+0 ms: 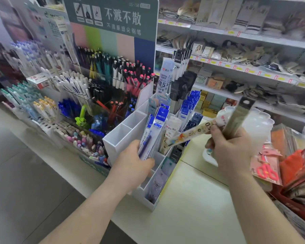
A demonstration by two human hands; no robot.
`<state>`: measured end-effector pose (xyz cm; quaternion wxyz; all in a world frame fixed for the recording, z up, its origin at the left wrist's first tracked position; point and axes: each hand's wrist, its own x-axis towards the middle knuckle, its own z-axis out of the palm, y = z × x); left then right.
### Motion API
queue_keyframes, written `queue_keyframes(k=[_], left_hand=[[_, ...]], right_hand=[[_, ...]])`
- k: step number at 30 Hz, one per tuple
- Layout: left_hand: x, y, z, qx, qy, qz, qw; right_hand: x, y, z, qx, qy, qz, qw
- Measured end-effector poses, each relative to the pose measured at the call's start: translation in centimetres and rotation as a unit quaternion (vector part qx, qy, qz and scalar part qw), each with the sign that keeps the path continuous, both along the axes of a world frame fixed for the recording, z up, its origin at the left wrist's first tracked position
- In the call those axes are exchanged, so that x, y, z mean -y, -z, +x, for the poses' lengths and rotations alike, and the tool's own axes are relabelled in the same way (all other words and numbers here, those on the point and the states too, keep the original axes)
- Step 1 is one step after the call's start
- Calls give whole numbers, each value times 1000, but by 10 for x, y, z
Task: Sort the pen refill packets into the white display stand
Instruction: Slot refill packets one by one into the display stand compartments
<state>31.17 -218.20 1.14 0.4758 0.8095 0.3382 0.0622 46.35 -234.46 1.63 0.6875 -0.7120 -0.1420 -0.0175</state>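
the left hand (132, 162) is gripping a blue packet (148, 138) inside the white stand (123, 136) to seat it, while the right hand (231, 147) is clutching spare packets (195, 132) ready for sorting.

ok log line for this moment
left hand: holds blue refill packet at white display stand | right hand: holds cream packet, grey packet

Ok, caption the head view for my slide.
Left hand slots blue refill packets into white display stand; right hand holds more.

Left hand (130, 162) grips blue packets (154, 131) in white stand (123, 136); right hand (231, 148) holds others.
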Motion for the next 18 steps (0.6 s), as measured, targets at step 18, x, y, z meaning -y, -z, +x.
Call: queue_keyframes(k=[18], left_hand=[[-1,-3,9,65,65,-141,986]], right_hand=[[-64,56,5,6,-78,-285,955]])
